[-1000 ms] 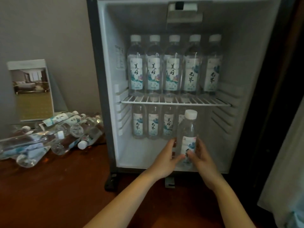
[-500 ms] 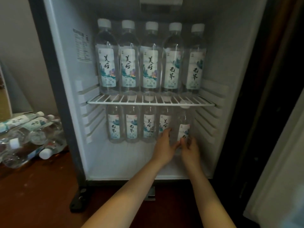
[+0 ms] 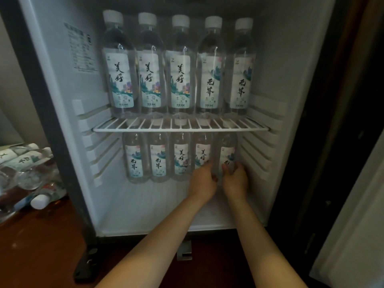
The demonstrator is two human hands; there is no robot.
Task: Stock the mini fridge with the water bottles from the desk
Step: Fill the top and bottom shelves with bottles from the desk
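L hand (image 3: 202,179) & R hand (image 3: 235,180) both clasp lower body of full bottle (image 3: 227,152), upright at R end of fridge (image 3: 62,121) floor row under wire shelf (image 3: 180,127); judged weighty, smooth, thin-walled, so grip at label, no hard squeeze.

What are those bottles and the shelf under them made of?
The bottles look like clear, glossy plastic: you see through them, and highlights glint on their shoulders. The shelf seems white-coated metal wire: thin parallel bars, smooth finish.
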